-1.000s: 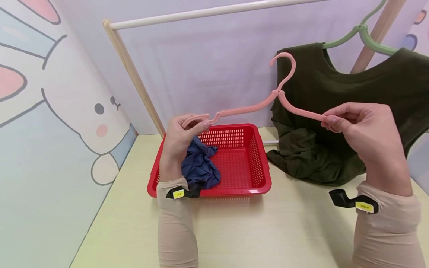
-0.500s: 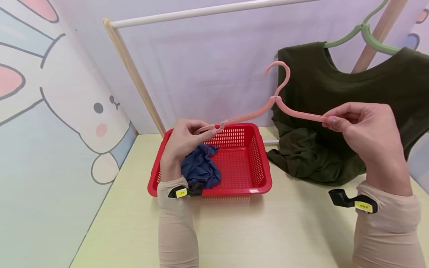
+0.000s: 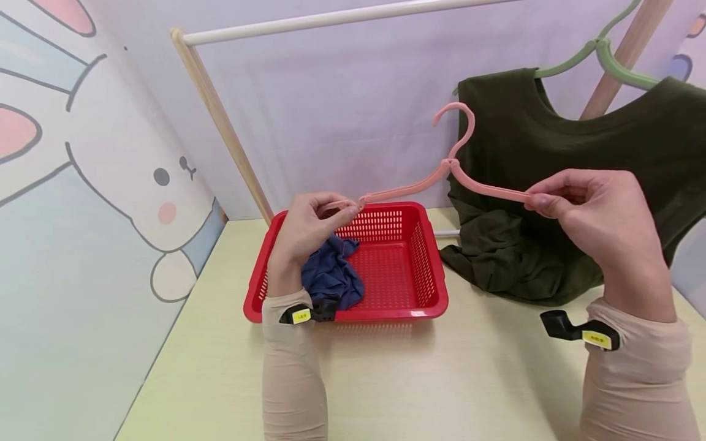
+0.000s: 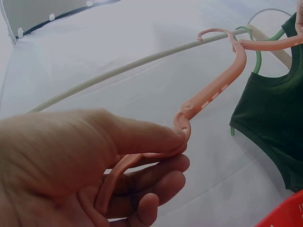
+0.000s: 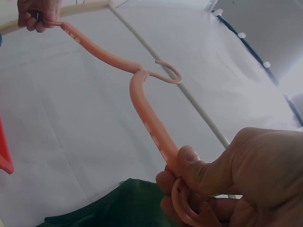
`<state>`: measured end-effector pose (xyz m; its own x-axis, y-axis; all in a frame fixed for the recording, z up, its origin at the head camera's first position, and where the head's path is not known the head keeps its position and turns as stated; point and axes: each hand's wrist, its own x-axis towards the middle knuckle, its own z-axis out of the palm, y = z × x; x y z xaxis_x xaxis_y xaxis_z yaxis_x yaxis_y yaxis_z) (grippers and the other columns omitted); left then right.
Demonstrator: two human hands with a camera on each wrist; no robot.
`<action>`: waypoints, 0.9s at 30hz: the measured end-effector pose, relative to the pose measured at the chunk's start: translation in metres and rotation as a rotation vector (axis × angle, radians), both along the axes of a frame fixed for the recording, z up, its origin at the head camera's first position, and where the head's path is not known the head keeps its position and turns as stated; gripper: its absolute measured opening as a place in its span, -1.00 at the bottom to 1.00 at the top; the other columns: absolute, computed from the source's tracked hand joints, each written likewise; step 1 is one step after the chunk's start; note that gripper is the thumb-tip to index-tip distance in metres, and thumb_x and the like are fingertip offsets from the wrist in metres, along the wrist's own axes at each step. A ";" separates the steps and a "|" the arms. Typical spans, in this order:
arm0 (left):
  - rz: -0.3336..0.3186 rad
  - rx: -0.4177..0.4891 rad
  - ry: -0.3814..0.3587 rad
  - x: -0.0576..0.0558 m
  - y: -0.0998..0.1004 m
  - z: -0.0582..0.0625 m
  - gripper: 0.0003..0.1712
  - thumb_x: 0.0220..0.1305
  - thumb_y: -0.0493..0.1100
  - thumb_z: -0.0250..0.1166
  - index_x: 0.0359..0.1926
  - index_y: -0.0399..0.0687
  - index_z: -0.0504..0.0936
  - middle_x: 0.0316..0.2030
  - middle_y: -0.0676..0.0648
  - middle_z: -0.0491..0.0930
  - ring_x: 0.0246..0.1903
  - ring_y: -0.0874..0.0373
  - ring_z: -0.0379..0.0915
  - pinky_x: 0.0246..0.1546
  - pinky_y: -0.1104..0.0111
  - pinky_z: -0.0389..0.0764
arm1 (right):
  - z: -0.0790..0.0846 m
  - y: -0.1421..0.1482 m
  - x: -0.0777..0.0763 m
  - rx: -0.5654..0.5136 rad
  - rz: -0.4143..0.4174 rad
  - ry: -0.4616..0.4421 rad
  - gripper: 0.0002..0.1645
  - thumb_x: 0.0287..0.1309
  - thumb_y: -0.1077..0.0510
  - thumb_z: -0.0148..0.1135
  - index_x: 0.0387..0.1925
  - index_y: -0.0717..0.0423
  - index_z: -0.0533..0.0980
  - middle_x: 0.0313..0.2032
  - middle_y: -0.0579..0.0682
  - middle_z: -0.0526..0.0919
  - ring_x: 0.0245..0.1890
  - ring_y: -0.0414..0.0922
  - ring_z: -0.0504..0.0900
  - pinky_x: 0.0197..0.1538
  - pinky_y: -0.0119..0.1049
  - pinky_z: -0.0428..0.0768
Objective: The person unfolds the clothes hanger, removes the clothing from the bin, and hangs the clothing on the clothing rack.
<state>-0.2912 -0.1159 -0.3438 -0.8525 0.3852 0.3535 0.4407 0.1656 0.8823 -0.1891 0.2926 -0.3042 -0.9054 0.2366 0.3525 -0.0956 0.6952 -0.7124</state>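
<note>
A pink clothes hanger [image 3: 408, 187] is stretched between both hands above the table, its hook pointing up. My left hand [image 3: 306, 229] pinches the hanger's left end between thumb and fingers, over the red basket. In the left wrist view the thumb lies on a jointed end piece [image 4: 182, 124] of the arm. My right hand [image 3: 601, 211] pinches the other arm near its end; the right wrist view shows a curved end piece [image 5: 182, 201] under the fingers. Dark blue cloth [image 3: 331, 272] lies crumpled in the left side of the red basket [image 3: 436, 288].
A dark green sleeveless top [image 3: 601, 147] hangs at the right on a green hanger [image 3: 626, 75], its lower part bunched on the table [image 3: 419, 392]. Behind, a rack's white bar [image 3: 331, 21] runs across the top, with a wooden post [image 3: 220, 125] at left.
My left hand has come down and slightly right with its end of the hanger. The hook has dropped and shifted a little left. My right hand has hardly moved.
</note>
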 end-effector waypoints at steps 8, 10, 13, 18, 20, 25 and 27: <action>0.010 0.011 0.017 -0.001 -0.004 0.000 -0.81 0.50 -0.23 0.50 0.01 -0.24 0.87 -0.10 -0.21 0.83 -0.13 0.04 0.76 -0.01 0.25 0.78 | -0.001 0.010 0.000 0.020 0.104 0.015 -0.61 0.41 0.06 0.58 0.20 0.04 0.79 -0.30 -0.63 0.77 -0.30 -0.51 0.75 -0.21 -0.64 0.51; 0.004 0.012 0.021 -0.001 -0.005 0.000 -0.81 0.50 -0.24 0.49 0.02 -0.25 0.87 -0.09 -0.23 0.83 -0.11 -0.01 0.76 0.00 0.24 0.79 | -0.001 0.011 0.001 -0.009 0.121 0.054 -0.55 0.38 0.09 0.60 0.24 0.07 0.77 -0.23 -0.64 0.78 -0.27 -0.52 0.76 -0.20 -0.69 0.54; 0.005 0.000 0.030 0.000 -0.003 0.001 -0.80 0.50 -0.23 0.49 0.02 -0.25 0.87 -0.08 -0.25 0.83 -0.10 -0.10 0.75 0.00 0.26 0.78 | 0.000 0.009 0.002 -0.081 0.143 0.109 -0.50 0.34 0.14 0.63 0.27 0.09 0.75 -0.13 -0.56 0.81 -0.26 -0.49 0.80 -0.18 -0.71 0.60; -0.013 -0.018 0.038 0.001 0.005 0.002 -0.81 0.50 -0.22 0.49 0.01 -0.25 0.87 -0.09 -0.26 0.83 -0.11 -0.10 0.75 -0.03 0.34 0.77 | 0.003 0.002 0.002 -0.203 0.196 0.170 -0.50 0.33 0.24 0.60 0.27 0.13 0.74 -0.04 -0.33 0.86 -0.30 -0.34 0.85 -0.21 -0.61 0.70; -0.027 -0.024 0.043 0.001 0.009 0.001 -0.82 0.50 -0.23 0.50 0.00 -0.25 0.88 -0.10 -0.22 0.83 -0.13 -0.02 0.75 -0.06 0.37 0.75 | 0.003 -0.002 0.002 -0.210 0.211 0.187 -0.52 0.33 0.25 0.60 0.26 0.16 0.75 -0.04 -0.30 0.87 -0.27 -0.35 0.85 -0.27 -0.61 0.68; -0.069 -0.046 0.067 0.000 0.021 -0.001 -0.84 0.50 -0.24 0.50 -0.02 -0.23 0.89 -0.17 -0.15 0.85 -0.23 0.00 0.68 -0.22 0.39 0.65 | 0.001 -0.011 -0.001 -0.182 0.243 0.194 -0.58 0.34 0.24 0.61 0.19 0.21 0.77 -0.07 -0.33 0.88 -0.16 -0.39 0.85 -0.17 -0.66 0.66; -0.078 -0.058 0.073 0.001 0.025 -0.001 -0.84 0.49 -0.23 0.50 -0.02 -0.22 0.89 -0.19 -0.17 0.85 -0.25 -0.06 0.66 -0.28 0.39 0.62 | 0.001 -0.014 -0.002 -0.179 0.249 0.185 -0.60 0.33 0.22 0.62 0.17 0.21 0.79 -0.11 -0.32 0.89 -0.17 -0.38 0.86 -0.12 -0.65 0.68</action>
<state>-0.2903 -0.0914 -0.3447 -0.7917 0.4712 0.3889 0.5171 0.1777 0.8373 -0.1914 0.2785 -0.3033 -0.8677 0.0899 0.4888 -0.3852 0.4999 -0.7757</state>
